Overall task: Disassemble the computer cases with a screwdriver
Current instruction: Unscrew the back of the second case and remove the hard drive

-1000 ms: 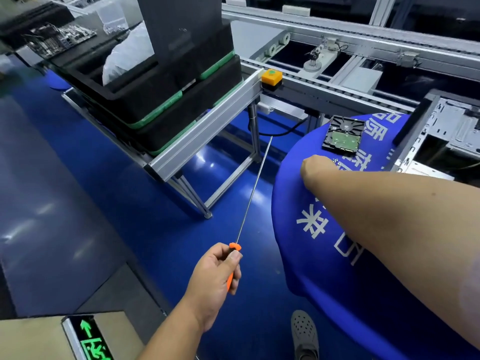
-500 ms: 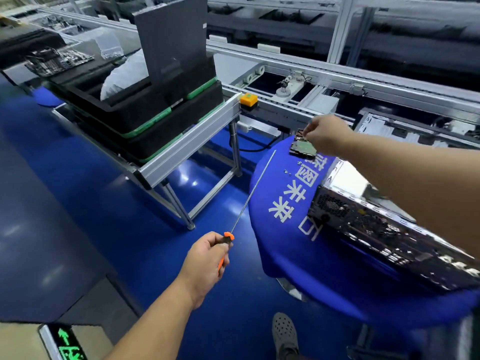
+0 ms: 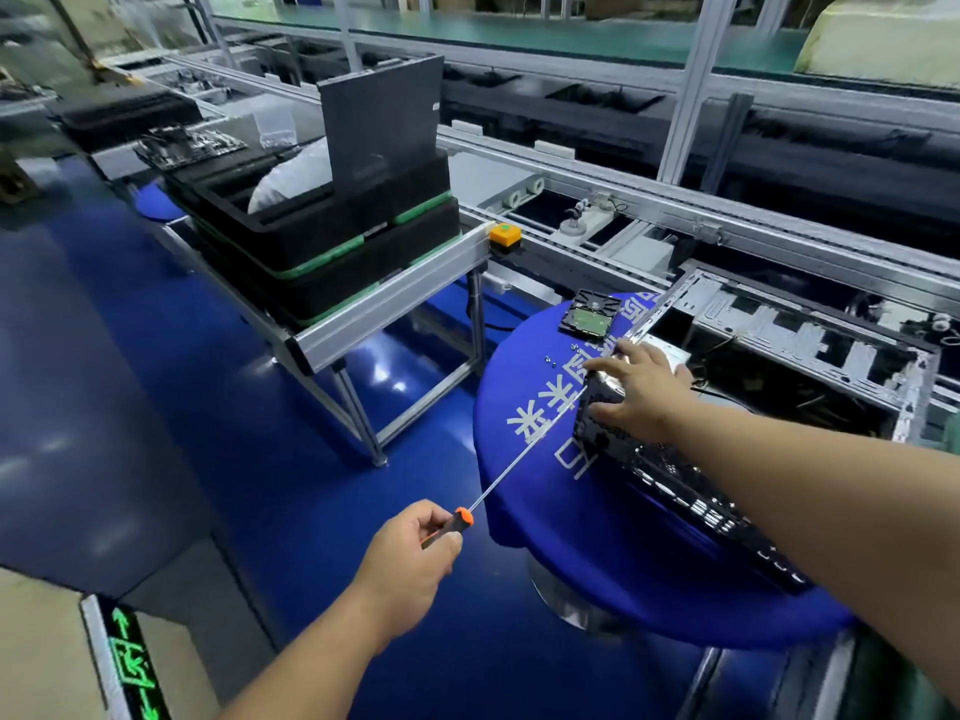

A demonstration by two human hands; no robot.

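Blue tablecloth (image 3: pixel 524 491) bears white Chinese characters beside the computer case (image 3: pixel 779 356).

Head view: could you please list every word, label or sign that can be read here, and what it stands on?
"未来": white characters, seen sideways, on the blue tablecloth; its other characters are partly hidden.
Floor sign: green arrows and a figure, no words.
Hard drive label: too small to read.
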